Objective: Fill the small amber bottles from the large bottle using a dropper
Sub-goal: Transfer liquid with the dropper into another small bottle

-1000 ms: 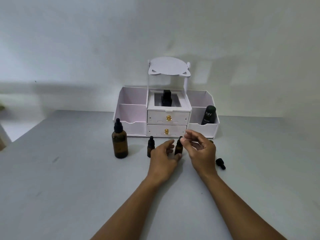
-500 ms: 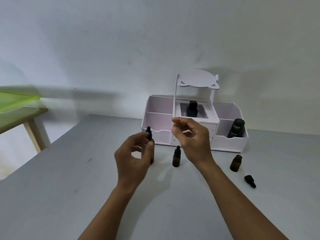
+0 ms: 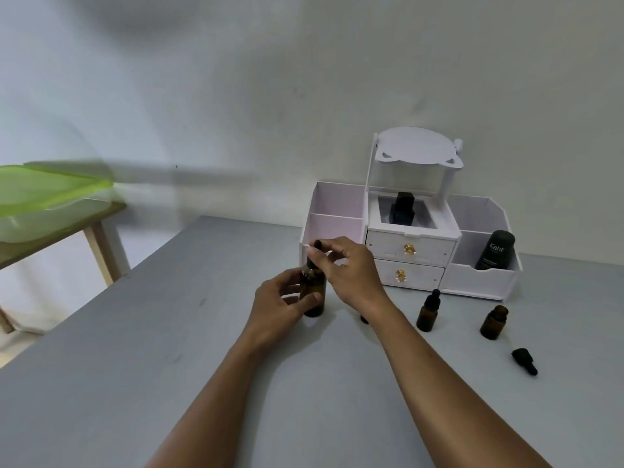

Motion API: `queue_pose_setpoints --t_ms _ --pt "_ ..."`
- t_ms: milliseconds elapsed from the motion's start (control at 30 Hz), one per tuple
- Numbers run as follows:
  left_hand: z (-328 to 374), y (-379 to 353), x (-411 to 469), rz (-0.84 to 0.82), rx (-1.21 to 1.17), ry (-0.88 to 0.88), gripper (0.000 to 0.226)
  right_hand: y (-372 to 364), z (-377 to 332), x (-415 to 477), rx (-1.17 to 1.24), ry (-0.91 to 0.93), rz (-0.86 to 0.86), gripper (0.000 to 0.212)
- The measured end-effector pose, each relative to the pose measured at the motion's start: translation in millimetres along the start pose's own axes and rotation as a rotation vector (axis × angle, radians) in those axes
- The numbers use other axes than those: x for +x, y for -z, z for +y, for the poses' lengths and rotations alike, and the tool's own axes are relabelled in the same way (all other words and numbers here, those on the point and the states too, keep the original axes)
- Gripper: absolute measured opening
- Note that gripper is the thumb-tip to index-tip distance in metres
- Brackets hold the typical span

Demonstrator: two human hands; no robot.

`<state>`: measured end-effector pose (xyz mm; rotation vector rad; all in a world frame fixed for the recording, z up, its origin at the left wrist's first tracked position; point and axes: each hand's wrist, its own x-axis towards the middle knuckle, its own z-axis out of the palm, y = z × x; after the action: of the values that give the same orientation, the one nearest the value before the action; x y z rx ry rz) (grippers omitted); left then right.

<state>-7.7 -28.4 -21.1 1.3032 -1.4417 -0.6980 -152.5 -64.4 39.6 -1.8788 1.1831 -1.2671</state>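
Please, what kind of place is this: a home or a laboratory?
Most likely a room at home, not a laboratory. A white cosmetics organizer with drawers stands on a grey table against a plain wall, a Kahf bottle in it; a wooden table is at left.

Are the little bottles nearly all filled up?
Only starting. Done: one small bottle stands open, its loose cap lying nearby. In hand: the left hand holds the large bottle, and the right hand pinches its dropper top. Left: all the filling; the capped bottle needs opening too.
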Motion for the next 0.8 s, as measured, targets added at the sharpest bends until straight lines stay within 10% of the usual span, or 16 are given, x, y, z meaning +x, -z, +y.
queue_pose_setpoints --t_ms 800 --pt "-1.8 1.2 -0.7 -0.003 -0.020 0.002 0.052 -5.0 -3.8 4.2 0.022 0.082 0.129 0.011"
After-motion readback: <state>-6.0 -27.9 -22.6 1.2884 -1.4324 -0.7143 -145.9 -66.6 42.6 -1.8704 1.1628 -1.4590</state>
